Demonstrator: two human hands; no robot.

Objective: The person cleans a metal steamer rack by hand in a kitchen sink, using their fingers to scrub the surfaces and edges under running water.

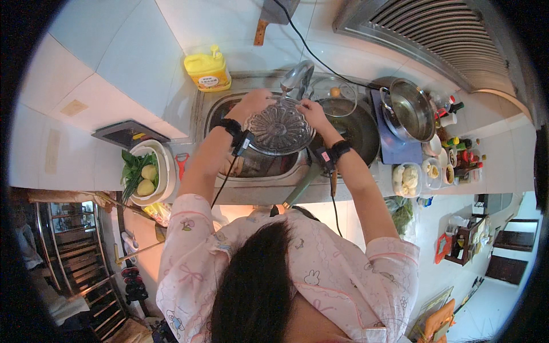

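Note:
Under the chrome faucet, a round clear patterned plate, apparently glass, is held over the steel sink. My left hand grips its upper left rim, and my right hand has the upper right rim. Water seems to run from the spout near the far edge of the plate. Below the plate, the contents of the sink are dark and partly hidden. Just right of the plate sits a large dark frying pan; a green handle reaches toward me. A clear glass lid rests behind the pan.
At the left are a yellow detergent jug, a white basin with potatoes and greens, and a red peeler. A steel pot, food containers and several seasoning bottles stand right. A cleaver hangs above.

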